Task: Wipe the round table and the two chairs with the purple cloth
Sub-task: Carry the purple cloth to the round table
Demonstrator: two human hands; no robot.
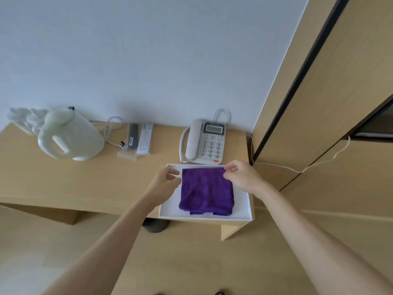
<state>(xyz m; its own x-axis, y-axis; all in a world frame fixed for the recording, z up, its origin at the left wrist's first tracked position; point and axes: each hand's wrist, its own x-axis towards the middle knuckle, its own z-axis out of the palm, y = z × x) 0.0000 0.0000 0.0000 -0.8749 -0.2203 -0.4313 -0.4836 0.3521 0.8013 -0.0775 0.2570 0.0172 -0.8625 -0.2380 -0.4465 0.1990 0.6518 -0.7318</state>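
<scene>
My right hand (240, 177) pinches the far right corner of the purple cloth (207, 191) between thumb and curled fingers. My left hand (164, 184) sits at the cloth's far left corner, fingers loosely curved toward the edge; I cannot tell whether they actually grip the fabric or only touch it. The cloth lies folded into a rough square inside a shallow white tray (242, 209), which rests at the near right end of a light wooden desk (63, 184) and slightly overhangs its front edge. Just beyond the tray stands a white corded telephone (205, 142) with a small display, close against the pale wall (148, 50). Further left on the desk I see two remote controls (139, 138) lying side by side, and beyond them a white electric kettle (70, 135) at the far left. A thin white cable (297, 170) runs across the wooden panelling (340, 92) to my right.
</scene>
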